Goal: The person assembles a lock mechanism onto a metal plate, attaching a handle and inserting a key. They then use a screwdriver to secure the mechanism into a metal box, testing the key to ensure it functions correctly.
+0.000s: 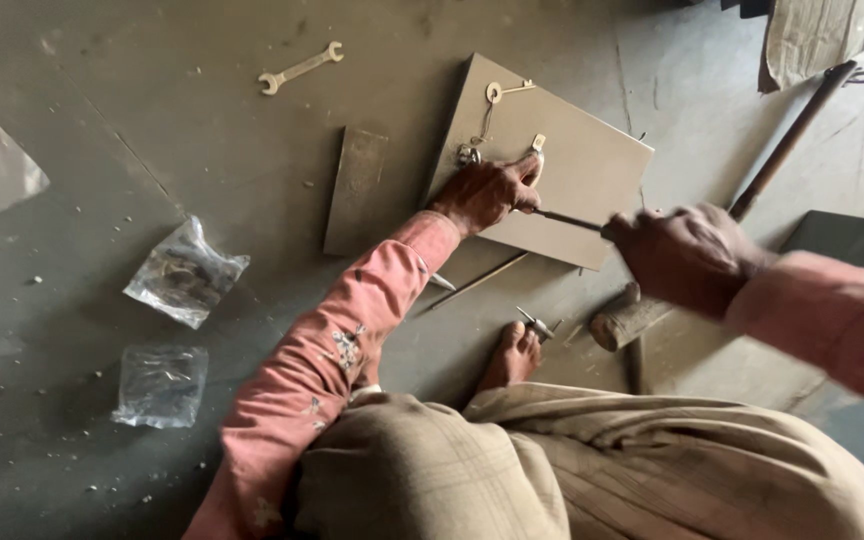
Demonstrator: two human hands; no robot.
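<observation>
On the grey floor, you are driving a screwdriver into a small fitting on a flat grey panel.

Nearest you, your bare foot (512, 355) rests just short of the panel (592, 170), with a wooden-handled hammer (624, 318) beside it. Your right hand (687, 255) is wrapped tight around the screwdriver (564, 220) handle, off the panel's near edge. Your left hand (487, 190) sits on the panel's near-left part, fingers pinched on the small metal fitting (537, 150) where the tip meets it. This looks like the fastening step; the next move seems to call for keeping the shaft in line while the fitting is held flat. Two clear bags (184, 272) lie well left of the panel, and a spanner (299, 68) lies beyond its far-left corner.
</observation>
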